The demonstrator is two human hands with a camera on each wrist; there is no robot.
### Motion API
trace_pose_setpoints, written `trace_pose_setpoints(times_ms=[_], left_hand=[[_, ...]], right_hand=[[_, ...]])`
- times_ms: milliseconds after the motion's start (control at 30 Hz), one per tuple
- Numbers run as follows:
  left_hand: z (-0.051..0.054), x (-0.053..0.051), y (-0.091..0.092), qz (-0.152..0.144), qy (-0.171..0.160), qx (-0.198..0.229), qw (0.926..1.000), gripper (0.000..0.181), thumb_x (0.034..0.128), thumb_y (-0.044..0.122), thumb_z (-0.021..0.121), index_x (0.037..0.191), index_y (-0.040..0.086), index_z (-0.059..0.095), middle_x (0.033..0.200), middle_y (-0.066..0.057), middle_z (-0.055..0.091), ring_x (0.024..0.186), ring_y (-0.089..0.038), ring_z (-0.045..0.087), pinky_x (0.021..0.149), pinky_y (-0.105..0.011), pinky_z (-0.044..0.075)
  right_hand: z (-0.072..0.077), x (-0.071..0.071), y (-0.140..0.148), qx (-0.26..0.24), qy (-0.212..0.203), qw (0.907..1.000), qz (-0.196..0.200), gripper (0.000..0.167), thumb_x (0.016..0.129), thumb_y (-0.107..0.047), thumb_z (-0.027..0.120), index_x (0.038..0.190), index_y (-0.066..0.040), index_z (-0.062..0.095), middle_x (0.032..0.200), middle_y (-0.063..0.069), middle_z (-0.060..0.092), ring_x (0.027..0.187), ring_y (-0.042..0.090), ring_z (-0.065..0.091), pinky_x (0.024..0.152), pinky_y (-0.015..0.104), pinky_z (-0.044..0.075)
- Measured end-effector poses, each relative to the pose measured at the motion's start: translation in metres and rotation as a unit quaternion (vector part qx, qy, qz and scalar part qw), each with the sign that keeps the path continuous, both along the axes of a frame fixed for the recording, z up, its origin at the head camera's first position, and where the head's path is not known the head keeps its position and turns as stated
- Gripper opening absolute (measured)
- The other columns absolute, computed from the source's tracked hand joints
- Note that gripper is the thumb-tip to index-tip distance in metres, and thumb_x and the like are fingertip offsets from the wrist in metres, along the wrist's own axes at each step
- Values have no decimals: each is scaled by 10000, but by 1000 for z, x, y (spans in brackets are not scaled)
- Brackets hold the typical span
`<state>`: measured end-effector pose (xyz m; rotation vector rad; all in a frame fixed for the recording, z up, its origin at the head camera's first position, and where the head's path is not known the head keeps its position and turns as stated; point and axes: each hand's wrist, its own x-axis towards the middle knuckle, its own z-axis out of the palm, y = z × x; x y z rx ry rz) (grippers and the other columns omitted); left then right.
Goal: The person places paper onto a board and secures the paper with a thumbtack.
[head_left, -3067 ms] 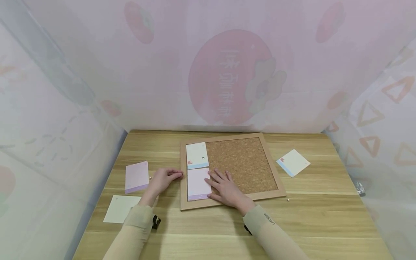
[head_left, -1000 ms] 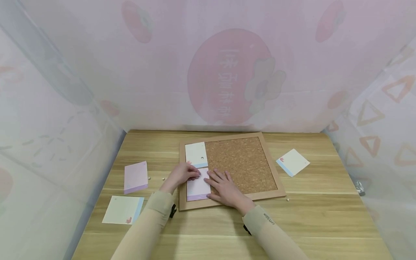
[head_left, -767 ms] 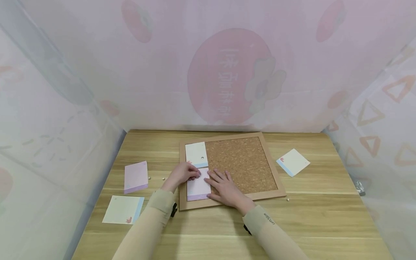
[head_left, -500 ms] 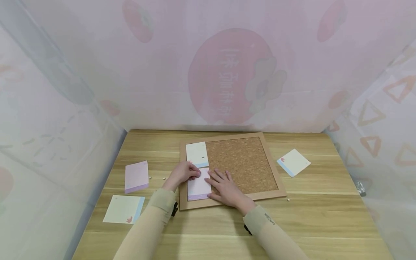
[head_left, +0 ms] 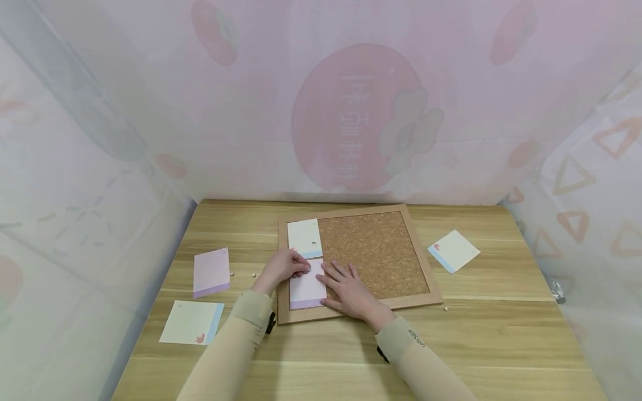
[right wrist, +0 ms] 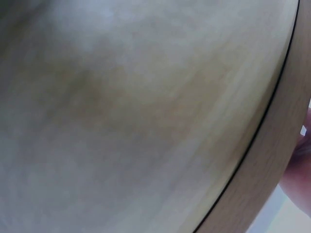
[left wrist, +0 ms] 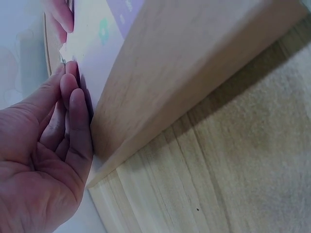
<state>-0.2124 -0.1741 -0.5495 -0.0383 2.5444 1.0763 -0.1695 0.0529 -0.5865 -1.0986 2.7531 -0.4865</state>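
Observation:
A wood-framed cork board lies on the table with two note cards at its left side. A round thumbtack sits in the upper cream card. My left hand is over the top of the lower lilac card; its thumb and fingertips pinch a small thumbtack, mostly hidden by them. The left wrist view shows the same hand with curled fingers close against the card. Spread fingers of my right hand rest across the lilac card's right edge and the cork.
On the table a lilac card and a cream card lie left of the board. Another cream card lies to the right. Loose thumbtacks include one left of the frame and one right of it.
Since the oldest frame, my left hand has moved right from the board's left frame edge onto the lilac card. Over the last second it has barely shifted. The right hand has stayed in place.

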Motion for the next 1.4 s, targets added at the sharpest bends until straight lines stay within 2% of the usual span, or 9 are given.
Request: trace_pose_setpoints(times_ms=[533, 867, 1400], left_hand=[[1, 1, 3, 63, 192, -134, 9997, 89, 872, 183, 771, 877, 98, 795, 736, -2, 722, 629, -85, 616, 559, -193, 467], [4, 3, 4, 140, 102, -170, 9997, 88, 872, 182, 773, 870, 96, 789, 739, 2, 709, 630, -94, 620, 566, -197, 471], [9, 4, 6, 177, 217, -414, 9987, 102, 867, 190, 779, 867, 88, 786, 776, -17, 733, 665, -132, 645, 563, -207, 471]], right_hand=[[-1, -1, 0, 50, -102, 9999, -27, 638, 987, -539, 529, 1535, -236, 408, 1670, -1, 249, 1559, 304, 186, 1230, 641, 155], [0, 0, 0, 46, -95, 9999, -6, 636, 989, -536, 529, 1535, -233, 409, 1672, 5, 245, 1558, 310, 185, 1229, 643, 157], [-1, -1, 0, 79, -59, 10000, -12, 631, 989, -534, 529, 1532, -232, 415, 1670, 2, 253, 1556, 309, 194, 1227, 642, 163]])
